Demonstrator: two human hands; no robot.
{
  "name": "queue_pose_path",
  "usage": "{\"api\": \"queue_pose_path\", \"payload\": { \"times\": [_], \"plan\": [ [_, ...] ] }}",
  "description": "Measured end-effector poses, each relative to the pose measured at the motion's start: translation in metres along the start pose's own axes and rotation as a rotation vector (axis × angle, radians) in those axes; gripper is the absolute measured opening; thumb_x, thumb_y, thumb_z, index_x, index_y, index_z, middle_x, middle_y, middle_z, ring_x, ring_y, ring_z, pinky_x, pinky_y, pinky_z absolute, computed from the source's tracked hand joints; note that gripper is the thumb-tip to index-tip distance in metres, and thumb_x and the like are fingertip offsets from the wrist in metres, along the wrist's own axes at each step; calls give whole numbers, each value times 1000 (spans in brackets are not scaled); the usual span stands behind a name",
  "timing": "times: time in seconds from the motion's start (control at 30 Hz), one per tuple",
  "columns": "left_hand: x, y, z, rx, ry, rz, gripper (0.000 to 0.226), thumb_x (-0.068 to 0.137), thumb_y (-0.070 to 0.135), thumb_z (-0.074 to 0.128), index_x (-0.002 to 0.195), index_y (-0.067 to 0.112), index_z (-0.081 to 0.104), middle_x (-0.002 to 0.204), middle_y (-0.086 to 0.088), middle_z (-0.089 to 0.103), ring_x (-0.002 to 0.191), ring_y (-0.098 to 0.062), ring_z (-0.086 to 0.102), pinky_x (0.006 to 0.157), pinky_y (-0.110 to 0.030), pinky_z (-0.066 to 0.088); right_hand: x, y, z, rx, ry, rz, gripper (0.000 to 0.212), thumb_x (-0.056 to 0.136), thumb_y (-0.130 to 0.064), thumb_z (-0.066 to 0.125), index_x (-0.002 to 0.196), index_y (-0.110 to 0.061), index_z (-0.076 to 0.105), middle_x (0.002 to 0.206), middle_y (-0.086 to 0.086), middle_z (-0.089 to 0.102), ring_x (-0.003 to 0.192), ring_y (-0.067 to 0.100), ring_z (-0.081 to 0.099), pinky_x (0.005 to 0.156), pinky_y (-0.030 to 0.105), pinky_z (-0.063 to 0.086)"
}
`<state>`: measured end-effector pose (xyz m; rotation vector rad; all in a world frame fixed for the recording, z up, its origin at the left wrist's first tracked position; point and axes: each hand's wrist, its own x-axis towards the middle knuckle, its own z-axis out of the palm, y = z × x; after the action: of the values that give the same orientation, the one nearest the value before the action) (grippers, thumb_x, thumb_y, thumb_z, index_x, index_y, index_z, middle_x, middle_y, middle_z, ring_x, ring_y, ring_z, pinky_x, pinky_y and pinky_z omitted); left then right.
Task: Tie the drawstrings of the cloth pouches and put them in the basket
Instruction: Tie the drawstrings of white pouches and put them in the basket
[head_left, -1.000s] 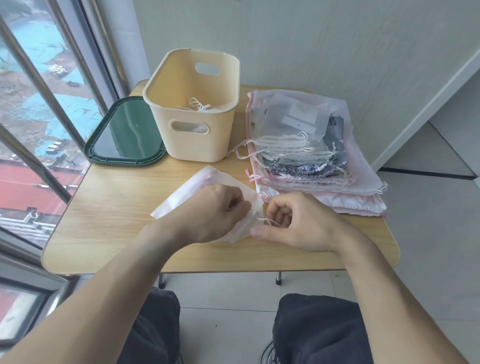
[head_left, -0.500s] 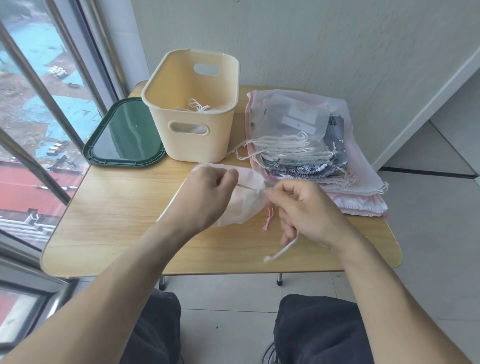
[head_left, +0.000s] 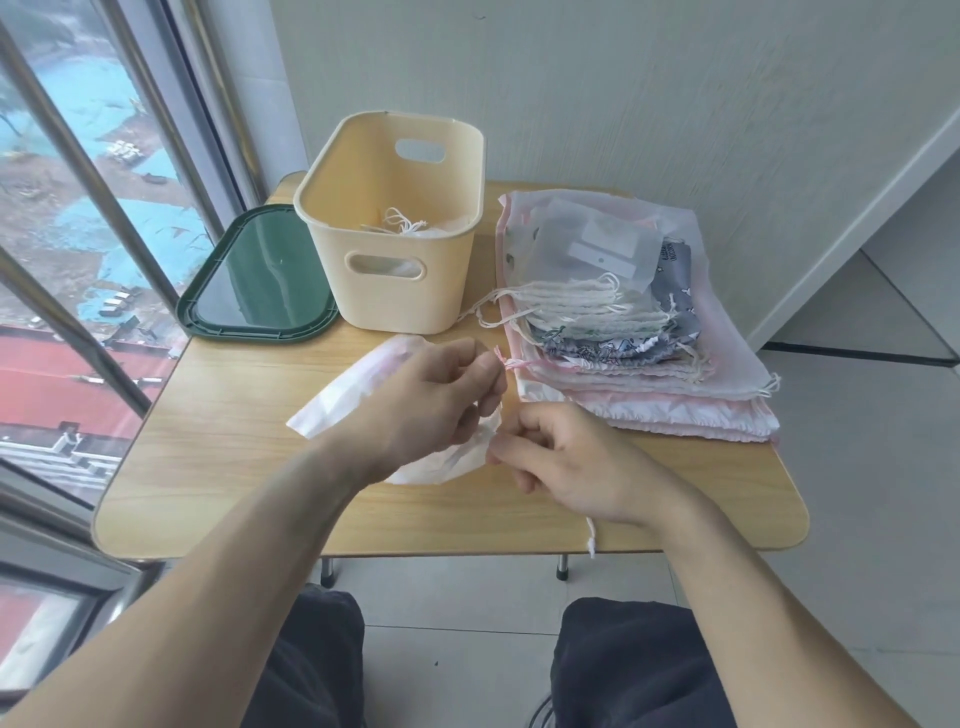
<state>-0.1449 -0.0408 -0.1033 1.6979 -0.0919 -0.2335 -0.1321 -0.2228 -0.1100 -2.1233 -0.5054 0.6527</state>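
Knotting the cord: my left hand (head_left: 436, 400) pinches one end, my right hand (head_left: 561, 467) the other; pull evenly, snug at the gathered mouth. Items: one white pouch (head_left: 343, 400) under both hands; one basket (head_left: 395, 234) at 12 o'clock; one stack of pouches (head_left: 649, 364) at 2 o'clock, number uncertain.

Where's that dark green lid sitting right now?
In the head view the dark green lid lies flat on the table's far left corner, by the window, just left of the cream basket.
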Motion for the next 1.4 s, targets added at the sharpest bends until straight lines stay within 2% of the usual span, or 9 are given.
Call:
{"api": "queue_pose_path", "payload": {
  "times": [0.13, 0.33, 0.5, 0.63, 0.73, 0.83, 0.93, 1.07, 1.4],
  "plan": [
    [2, -9, 1, 200, 57, 75, 26, 106, 23, 44, 91, 9, 60, 54, 15, 47, 46, -11, 39, 50, -19, 34, -6, 3, -16, -209, 99, 48, 39, 99, -54, 50, 91, -19, 66, 68, -10, 68, 54, 1, 52, 58, 23, 41],
    [2, -7, 10, 403, -34, 69, 23, 102, 17, 52, 91, 10, 70, 59, 23, 59, 54, 5, 50, 59, -10, 37, -12, 6, -32, -80, 76, -33, 36, 102, -43, 52, 81, -19, 70, 72, 2, 72, 59, 23, 55, 62, 46, 48],
    [0, -3, 11, 442, -226, 19, 26, 100, 12, 54, 77, 17, 66, 61, 14, 56, 52, 3, 46, 57, -9, 36, -8, 8, -22, -1, 169, -172, 22, 103, -22, 57, 86, -11, 66, 79, 8, 71, 67, 11, 66, 58, 18, 44],
    [1, 1, 10, 298, -274, -74, 25, 100, 16, 55, 84, 8, 72, 48, 17, 49, 47, 1, 41, 52, -11, 32, -5, 9, -18, 0, 242, -211, 18, 101, -17, 60, 85, -11, 67, 69, -5, 68, 59, 2, 62, 60, 11, 43],
    [0, 1, 11, 239, -244, -104, 36, 103, 22, 51, 74, 7, 67, 47, 14, 41, 45, -3, 34, 50, -14, 29, -3, 13, -21, -18, 290, -214, 5, 97, -20, 65, 94, -19, 63, 71, 5, 64, 60, 9, 62, 61, 21, 47],
    [-1, 3, 12, 80, -154, -150, 41, 103, 15, 46, 63, 8, 55, 47, 12, 33, 42, -6, 27, 43, -13, 26, -3, 15, -26, 48, 258, -251, 15, 92, -14, 71, 92, -21, 58, 76, 13, 58, 66, 30, 57, 59, 36, 48],
    [0, 5, 13, 7, -100, -156, 43, 102, 12, 42, 60, 8, 51, 47, 9, 30, 41, -7, 23, 41, -15, 23, -4, 13, -24, 90, 217, -296, 14, 84, -9, 78, 88, -17, 67, 82, 19, 55, 60, 12, 55, 62, 29, 54],
    [1, 2, 16, 38, -59, -167, 44, 103, 15, 44, 60, 11, 52, 45, 12, 37, 41, -6, 30, 43, -16, 27, 0, 18, -15, 101, 294, -302, 11, 79, -21, 83, 87, -21, 75, 98, -1, 54, 63, 28, 66, 62, 55, 57],
    [3, -6, 18, 190, 42, -102, 41, 101, 21, 48, 61, 15, 52, 50, 14, 45, 52, -9, 39, 61, -28, 34, 5, 6, -3, 50, 468, -313, 21, 69, -14, 85, 62, -28, 71, 89, -11, 58, 58, 8, 50, 49, 37, 52]
  ]
}}
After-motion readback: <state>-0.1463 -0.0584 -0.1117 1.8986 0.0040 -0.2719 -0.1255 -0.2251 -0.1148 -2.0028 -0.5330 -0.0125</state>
